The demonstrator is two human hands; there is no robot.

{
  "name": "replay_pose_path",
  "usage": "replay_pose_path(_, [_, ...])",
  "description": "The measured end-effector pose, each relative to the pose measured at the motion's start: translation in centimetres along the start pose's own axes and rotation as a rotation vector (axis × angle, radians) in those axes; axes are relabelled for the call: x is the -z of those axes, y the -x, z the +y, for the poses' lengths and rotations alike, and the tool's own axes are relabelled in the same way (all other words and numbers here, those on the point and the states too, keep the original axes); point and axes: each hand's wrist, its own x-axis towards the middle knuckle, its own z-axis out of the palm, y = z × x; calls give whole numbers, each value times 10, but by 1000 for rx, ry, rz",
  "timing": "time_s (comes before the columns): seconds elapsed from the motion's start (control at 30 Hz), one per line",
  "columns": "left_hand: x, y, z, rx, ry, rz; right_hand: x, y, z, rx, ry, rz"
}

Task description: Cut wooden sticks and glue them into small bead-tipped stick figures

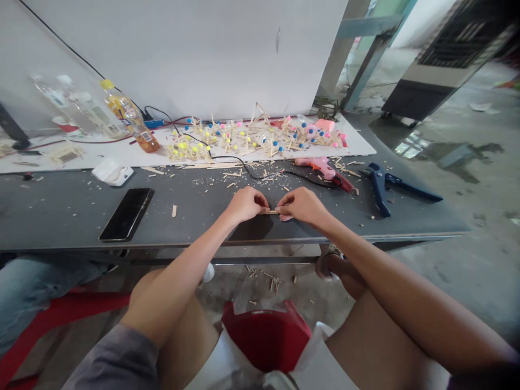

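A short, pale wooden stick lies level between my two hands, close above the dark tabletop near its front edge. My left hand pinches its left end, the fingers closed. On the other end, the closed fingers of my right hand grip the stick. Beyond my hands a pink glue gun lies on its side, its black cord running left. To the right rests a blue-handled cutter with its handles spread. Small stick offcuts and crumbs are strewn around.
At the back, a white board carries many small stick pieces with coloured balls. A drink bottle stands back left. A black phone and white packet lie left. Another person's jeans-clad leg shows lower left.
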Motion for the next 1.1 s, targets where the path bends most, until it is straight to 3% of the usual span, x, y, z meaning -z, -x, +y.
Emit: replay_pose_path(1.1, [-1, -1, -1, -9, -51, 14, 2, 0, -4, -4, 17, -15])
